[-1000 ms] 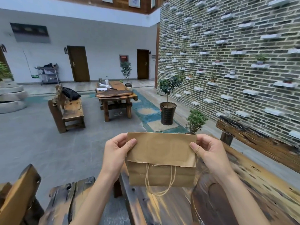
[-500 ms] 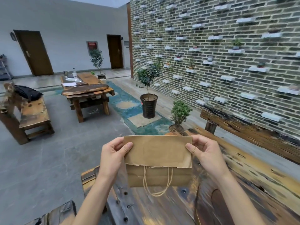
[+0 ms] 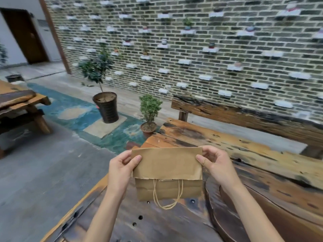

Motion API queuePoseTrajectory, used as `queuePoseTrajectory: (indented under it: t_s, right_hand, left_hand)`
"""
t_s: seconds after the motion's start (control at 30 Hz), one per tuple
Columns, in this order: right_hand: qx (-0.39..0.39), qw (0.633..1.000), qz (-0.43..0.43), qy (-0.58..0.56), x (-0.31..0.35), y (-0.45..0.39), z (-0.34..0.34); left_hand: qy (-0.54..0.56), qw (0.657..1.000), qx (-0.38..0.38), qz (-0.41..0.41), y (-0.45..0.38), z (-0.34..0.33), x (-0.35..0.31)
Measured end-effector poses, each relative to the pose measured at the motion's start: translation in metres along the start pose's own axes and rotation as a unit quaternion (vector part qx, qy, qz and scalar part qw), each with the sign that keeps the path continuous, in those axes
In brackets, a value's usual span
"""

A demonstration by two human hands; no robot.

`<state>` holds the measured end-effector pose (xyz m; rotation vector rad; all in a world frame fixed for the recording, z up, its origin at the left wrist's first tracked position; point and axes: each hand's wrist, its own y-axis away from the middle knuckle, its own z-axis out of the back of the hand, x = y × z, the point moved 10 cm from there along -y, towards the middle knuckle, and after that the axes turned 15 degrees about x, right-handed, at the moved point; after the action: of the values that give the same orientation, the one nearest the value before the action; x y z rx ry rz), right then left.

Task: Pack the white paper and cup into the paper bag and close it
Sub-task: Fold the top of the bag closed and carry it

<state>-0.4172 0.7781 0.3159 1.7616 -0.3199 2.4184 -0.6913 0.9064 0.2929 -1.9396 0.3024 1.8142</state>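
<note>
A brown paper bag (image 3: 167, 165) hangs in front of me over the dark wooden table (image 3: 157, 222). Its top is folded down toward me, and a twine handle (image 3: 167, 198) dangles below the flap. My left hand (image 3: 120, 168) pinches the folded top's left corner with thumb in front. My right hand (image 3: 216, 165) pinches the right corner the same way. No white paper or cup shows; the bag's inside is hidden.
The rough table runs off to the right, with a wooden bench (image 3: 244, 116) behind it along the brick wall. A small potted shrub (image 3: 149, 114) and a tall dark planter (image 3: 106, 107) stand on the floor beyond. Another wooden table (image 3: 19, 105) is at the left.
My view has swung right, toward the brick wall. Both hands keep the same grip on the folded bag, which stays at the same place before me.
</note>
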Motion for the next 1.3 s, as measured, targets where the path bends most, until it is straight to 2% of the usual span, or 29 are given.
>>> queuePoseTrajectory:
  t_s: [0.23, 0.4, 0.63, 1.0, 1.3]
  right_hand:
    - [-0.082, 0.992, -0.089, 0.023, -0.053, -0.002, -0.026]
    - [-0.131, 0.978, -0.162, 0.002, -0.109, 0.008, -0.041]
    - [-0.131, 0.959, -0.253, -0.002, -0.192, 0.012, -0.063]
    - [-0.164, 0.903, -0.388, -0.082, -0.311, 0.041, -0.1]
    - [-0.137, 0.884, -0.439, -0.083, -0.353, 0.058, -0.114]
  left_hand:
    - [0.002, 0.99, 0.114, 0.078, -0.053, 0.015, 0.083]
    - [-0.021, 0.979, 0.143, 0.142, -0.063, 0.015, 0.142]
    - [-0.093, 0.955, 0.197, 0.202, -0.069, 0.006, 0.214]
    - [-0.103, 0.905, 0.237, 0.339, -0.053, -0.01, 0.324]
    - [-0.155, 0.88, 0.273, 0.355, -0.039, -0.013, 0.365]
